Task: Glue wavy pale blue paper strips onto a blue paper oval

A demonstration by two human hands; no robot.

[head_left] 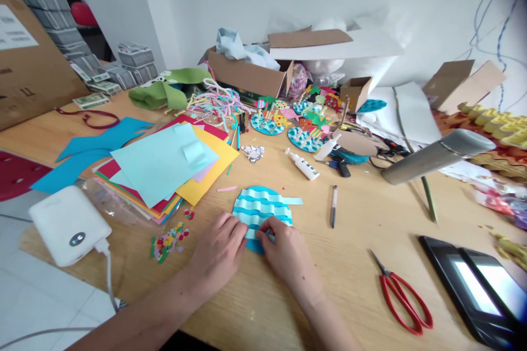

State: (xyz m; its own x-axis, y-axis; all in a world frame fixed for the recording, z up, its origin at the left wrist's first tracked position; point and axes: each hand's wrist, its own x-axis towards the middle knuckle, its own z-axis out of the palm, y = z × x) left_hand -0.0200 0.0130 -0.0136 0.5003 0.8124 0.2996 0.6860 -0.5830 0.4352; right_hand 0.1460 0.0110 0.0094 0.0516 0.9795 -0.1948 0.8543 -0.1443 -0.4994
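Bare forearms [181, 293] reach in at the near edge. L to R: white power bank [69, 226], near left; cardstock stack [164, 162] beyond it; punched-paper confetti [168, 241]. Left hand [220, 244]: fingers bunched, nearly closed, at lowest strip's L end; pinch or press, can't tell. Blue paper disc [257, 245] sits near ctr, btwn the hands, flat on wooden table [255, 307]. Wavy pale strips [263, 208] cover approx. upper 2/3, so strip work looks mostly done; bottom is bare blue, one strip end overhangs R, seemingly untrimmed. Right hand [284, 244]: thumb + index curled nearly closed at same lowest strip, exact hold hidden. Far side, similar discs [304, 140] w/ fish cutouts; near disc has none. Red-handled scissors [401, 296], near right, unused.
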